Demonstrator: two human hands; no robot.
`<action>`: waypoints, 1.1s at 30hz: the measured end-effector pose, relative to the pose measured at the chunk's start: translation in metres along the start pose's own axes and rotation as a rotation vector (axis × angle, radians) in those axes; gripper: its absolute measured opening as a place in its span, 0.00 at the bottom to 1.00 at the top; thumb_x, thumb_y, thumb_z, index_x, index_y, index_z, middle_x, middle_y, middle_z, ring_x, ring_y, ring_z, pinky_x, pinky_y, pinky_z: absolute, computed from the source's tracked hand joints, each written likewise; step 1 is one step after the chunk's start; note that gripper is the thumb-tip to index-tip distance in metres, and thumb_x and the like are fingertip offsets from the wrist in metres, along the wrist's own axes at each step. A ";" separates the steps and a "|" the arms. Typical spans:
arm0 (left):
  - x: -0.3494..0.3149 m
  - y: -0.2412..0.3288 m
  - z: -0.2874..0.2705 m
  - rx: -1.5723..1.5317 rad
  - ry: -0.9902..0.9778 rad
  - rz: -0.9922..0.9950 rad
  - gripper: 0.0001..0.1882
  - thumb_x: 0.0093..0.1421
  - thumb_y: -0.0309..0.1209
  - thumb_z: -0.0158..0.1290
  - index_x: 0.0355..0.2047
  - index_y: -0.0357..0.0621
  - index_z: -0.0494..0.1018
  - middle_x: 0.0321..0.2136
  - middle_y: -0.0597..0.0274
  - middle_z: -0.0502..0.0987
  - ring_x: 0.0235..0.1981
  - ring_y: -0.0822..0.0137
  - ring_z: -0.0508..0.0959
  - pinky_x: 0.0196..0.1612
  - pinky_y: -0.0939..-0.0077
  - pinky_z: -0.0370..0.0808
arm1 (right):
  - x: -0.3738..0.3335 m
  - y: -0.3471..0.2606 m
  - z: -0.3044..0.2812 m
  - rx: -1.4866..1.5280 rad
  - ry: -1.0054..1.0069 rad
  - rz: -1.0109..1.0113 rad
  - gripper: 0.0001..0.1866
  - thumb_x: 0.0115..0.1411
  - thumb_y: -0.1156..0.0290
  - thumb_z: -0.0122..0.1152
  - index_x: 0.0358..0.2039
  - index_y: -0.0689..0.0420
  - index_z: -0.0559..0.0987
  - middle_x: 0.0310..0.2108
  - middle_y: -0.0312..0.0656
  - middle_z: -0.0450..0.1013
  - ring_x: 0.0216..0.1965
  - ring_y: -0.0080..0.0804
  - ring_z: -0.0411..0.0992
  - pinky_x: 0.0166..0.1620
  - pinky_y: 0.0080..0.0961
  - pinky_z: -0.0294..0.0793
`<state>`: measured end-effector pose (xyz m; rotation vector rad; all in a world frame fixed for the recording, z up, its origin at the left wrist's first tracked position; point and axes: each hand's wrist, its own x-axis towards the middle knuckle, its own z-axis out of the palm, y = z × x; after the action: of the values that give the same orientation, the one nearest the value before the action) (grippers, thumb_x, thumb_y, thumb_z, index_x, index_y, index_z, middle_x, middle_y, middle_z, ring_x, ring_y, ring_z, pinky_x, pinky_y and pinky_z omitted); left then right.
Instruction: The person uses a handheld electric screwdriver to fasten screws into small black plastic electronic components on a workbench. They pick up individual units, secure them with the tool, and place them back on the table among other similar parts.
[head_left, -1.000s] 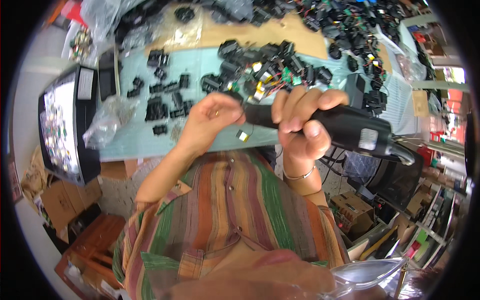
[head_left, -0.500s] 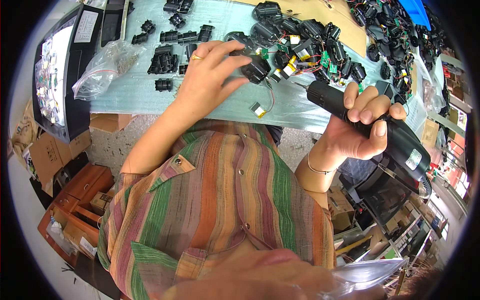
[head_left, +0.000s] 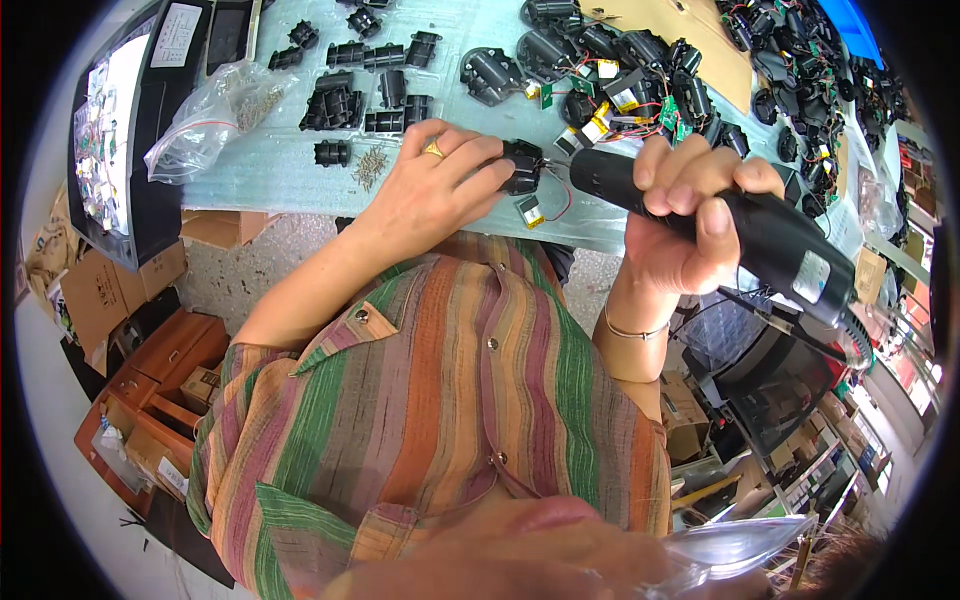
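My left hand [head_left: 440,190], a ring on one finger, holds a small black plastic housing [head_left: 523,168] against the table near its front edge. A thin wire runs from this housing to a small silver-and-yellow battery [head_left: 530,211] lying beside it. My right hand [head_left: 700,215] is wrapped round a black electric screwdriver [head_left: 790,250], held almost level and pointing left. The driver's bit reaches the right side of the housing; whether it sits in a screw I cannot tell. Left of my left hand lies a little heap of screws [head_left: 370,168].
Black cylindrical plastic parts [head_left: 332,103] lie at the left, beside a clear bag of screws [head_left: 225,115]. One more housing [head_left: 490,75] sits farther back. To the right is a pile of housings with batteries and green boards [head_left: 640,80]. A blue bin [head_left: 850,28] stands far right.
My right hand has brought the screwdriver leftward up to the housing. My left hand has drawn lower and nearer with the housing, leaving another housing uncovered behind it.
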<state>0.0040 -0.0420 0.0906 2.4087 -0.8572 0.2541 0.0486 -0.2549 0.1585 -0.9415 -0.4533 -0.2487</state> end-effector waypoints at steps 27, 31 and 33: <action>-0.011 0.000 0.011 -0.051 0.032 0.046 0.20 0.51 0.28 0.50 0.45 0.39 0.74 0.47 0.63 0.73 0.49 0.62 0.73 0.48 0.65 0.70 | 0.000 0.038 0.014 -0.168 -0.037 0.128 0.19 0.55 0.79 0.62 0.42 0.58 0.62 0.18 0.41 0.69 0.19 0.28 0.67 0.28 0.30 0.74; -0.014 0.001 0.014 -0.049 0.048 0.035 0.18 0.51 0.29 0.50 0.43 0.41 0.75 0.48 0.63 0.73 0.50 0.62 0.73 0.50 0.63 0.70 | -0.001 0.042 0.016 -0.202 -0.043 0.118 0.17 0.56 0.80 0.60 0.40 0.57 0.62 0.19 0.40 0.69 0.19 0.28 0.67 0.28 0.30 0.74; -0.016 0.001 0.015 -0.038 0.043 0.036 0.16 0.50 0.30 0.51 0.41 0.43 0.76 0.48 0.63 0.74 0.50 0.62 0.73 0.52 0.62 0.68 | -0.001 0.044 0.016 -0.205 -0.047 0.125 0.17 0.56 0.81 0.59 0.39 0.57 0.61 0.19 0.39 0.68 0.19 0.27 0.67 0.28 0.30 0.74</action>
<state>-0.0097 -0.0430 0.0731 2.3456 -0.8790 0.2993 0.0609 -0.2168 0.1343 -1.1739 -0.4155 -0.1610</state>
